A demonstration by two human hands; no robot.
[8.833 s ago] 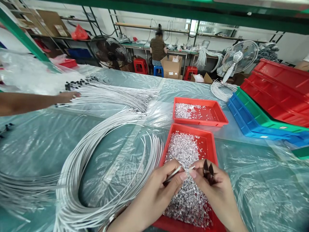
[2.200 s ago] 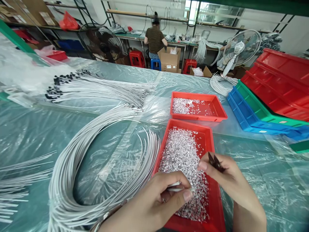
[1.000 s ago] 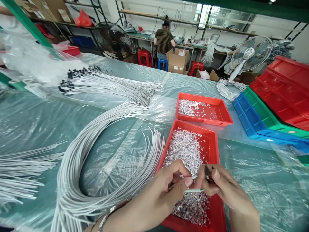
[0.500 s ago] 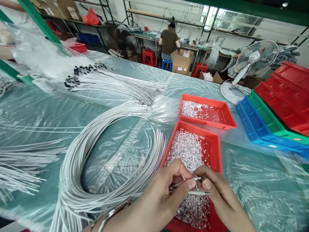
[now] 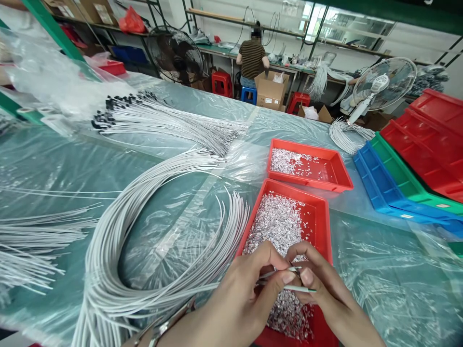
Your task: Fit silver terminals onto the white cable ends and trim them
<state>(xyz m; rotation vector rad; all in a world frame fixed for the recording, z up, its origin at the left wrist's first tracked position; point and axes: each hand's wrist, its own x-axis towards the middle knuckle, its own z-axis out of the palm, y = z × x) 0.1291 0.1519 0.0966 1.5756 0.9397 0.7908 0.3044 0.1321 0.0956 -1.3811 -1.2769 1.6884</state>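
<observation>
A single head-worn camera looks forward and down across the table [image 5: 376,265], slightly tilted, with the left grip [image 5: 249,284] and right grip [image 5: 323,289] close at the bottom centre and the back wall [image 5: 217,30] distant along the top.

Bare left hand [image 5: 249,286] pinches thumb to index. Bare right hand [image 5: 327,284] faces it, fingers curled, thumb bent inward; tips close together. Both forearms angle inward from below.

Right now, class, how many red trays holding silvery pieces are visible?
2: one near tray beneath the left hand and right hand, one far tray beyond it. Others may be hidden.
</observation>
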